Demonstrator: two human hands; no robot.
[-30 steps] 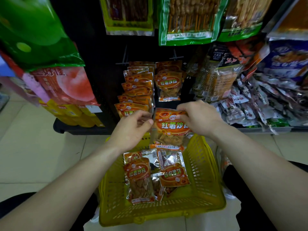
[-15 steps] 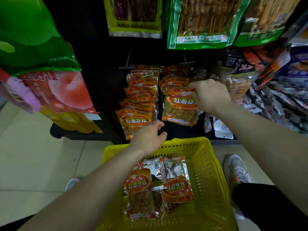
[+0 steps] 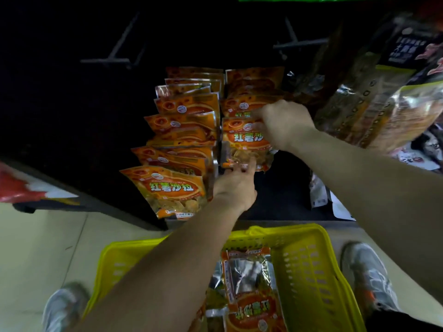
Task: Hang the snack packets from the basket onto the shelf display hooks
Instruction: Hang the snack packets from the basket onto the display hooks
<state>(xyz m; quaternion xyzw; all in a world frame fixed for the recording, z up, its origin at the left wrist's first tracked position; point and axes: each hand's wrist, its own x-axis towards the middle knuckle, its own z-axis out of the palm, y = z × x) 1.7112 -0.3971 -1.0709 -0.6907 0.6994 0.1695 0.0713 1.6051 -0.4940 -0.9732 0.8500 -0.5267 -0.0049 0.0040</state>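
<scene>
Head view. The right hand [image 3: 284,123] has its fingers curled around the top edge of an orange snack packet [image 3: 242,140], held upright at the front of the right row of hung packets [image 3: 249,101] on the shelf [image 3: 282,200]. The left hand [image 3: 236,184] reaches up to the packet's bottom edge and its fingers touch the seam; whether they pinch it cannot be told. Just beside it hangs the left row of the same packets [image 3: 177,188], and a metal hook [image 3: 296,43] juts out higher up. Below, a yellow basket [image 3: 311,255] stands on the floor [image 3: 36,248] between two grey shoes [image 3: 369,276], with more packets [image 3: 249,298] lying at its near edge.
</scene>
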